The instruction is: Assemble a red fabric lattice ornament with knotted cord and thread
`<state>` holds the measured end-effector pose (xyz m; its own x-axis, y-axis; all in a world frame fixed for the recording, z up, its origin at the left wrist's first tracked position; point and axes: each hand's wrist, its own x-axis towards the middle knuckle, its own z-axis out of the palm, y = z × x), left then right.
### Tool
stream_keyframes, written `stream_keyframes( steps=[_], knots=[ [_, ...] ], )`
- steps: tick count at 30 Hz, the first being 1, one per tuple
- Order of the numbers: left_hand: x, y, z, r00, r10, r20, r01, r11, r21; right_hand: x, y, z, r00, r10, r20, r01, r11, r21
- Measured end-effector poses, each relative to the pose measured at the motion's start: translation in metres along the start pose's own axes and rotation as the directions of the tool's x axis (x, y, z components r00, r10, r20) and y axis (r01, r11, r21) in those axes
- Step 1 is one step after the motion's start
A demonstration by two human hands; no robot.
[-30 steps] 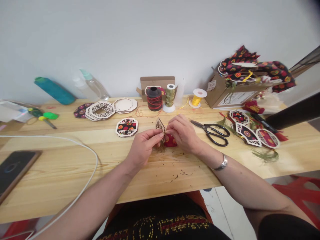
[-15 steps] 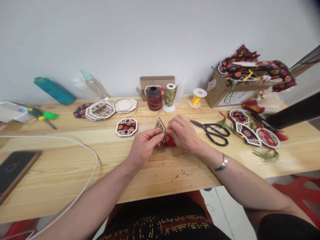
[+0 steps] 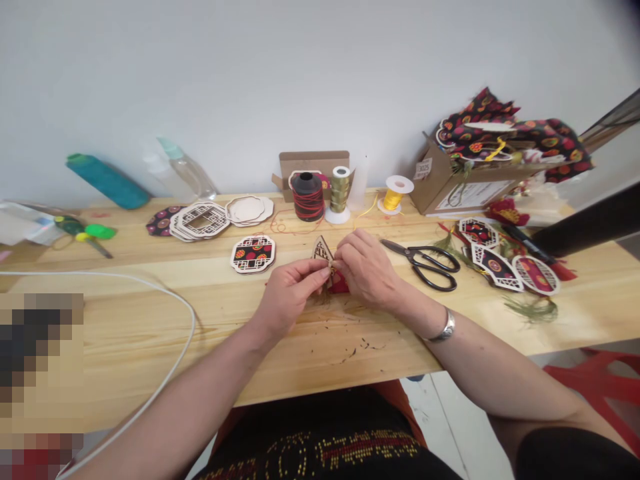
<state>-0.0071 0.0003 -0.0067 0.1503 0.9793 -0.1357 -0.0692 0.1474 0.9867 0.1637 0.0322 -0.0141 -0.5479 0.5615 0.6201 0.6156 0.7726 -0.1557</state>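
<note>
Two-handed finishing is apparently progressing, incomplete: the left hand (image 3: pixel 293 290) is pinching a pale wooden ornament (image 3: pixel 321 249), lattice already cut, above the light-brown wooden tabletop (image 3: pixel 220 303); the right hand (image 3: pixel 367 270) is pinching alongside, contents hidden.

The wooden worktop (image 3: pixel 300 365) carries, along its back, a red spool (image 3: pixel 309 203), a gold spool (image 3: pixel 341 191), a yellow spool (image 3: pixel 393 200) and a cardboard box (image 3: pixel 426 192); to the left lie stacked frames (image 3: pixel 219 219) and a patterned plaque (image 3: pixel 253 254), to the right scissors (image 3: pixel 411 254), framed ornaments (image 3: pixel 497 269) and a green tassel (image 3: pixel 537 309), with dark scraps (image 3: pixel 354 355) near the front edge
</note>
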Motion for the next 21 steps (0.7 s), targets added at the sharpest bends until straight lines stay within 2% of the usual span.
stream_keyframes(
  steps=[15, 21],
  knots=[
    [0.0009, -0.0015, -0.0009, 1.0, -0.001, 0.021, 0.003, 0.997, -0.082, 0.0004, -0.0022, -0.0017, 1.0, -0.01, -0.005, 0.009, 0.996, -0.09],
    [0.0014, 0.0001, -0.0013, 0.998, -0.044, 0.047, 0.05, 0.989, -0.14, 0.0016, -0.0023, -0.0001, 0.999, -0.023, -0.028, 0.02, 0.994, -0.108]
  ],
)
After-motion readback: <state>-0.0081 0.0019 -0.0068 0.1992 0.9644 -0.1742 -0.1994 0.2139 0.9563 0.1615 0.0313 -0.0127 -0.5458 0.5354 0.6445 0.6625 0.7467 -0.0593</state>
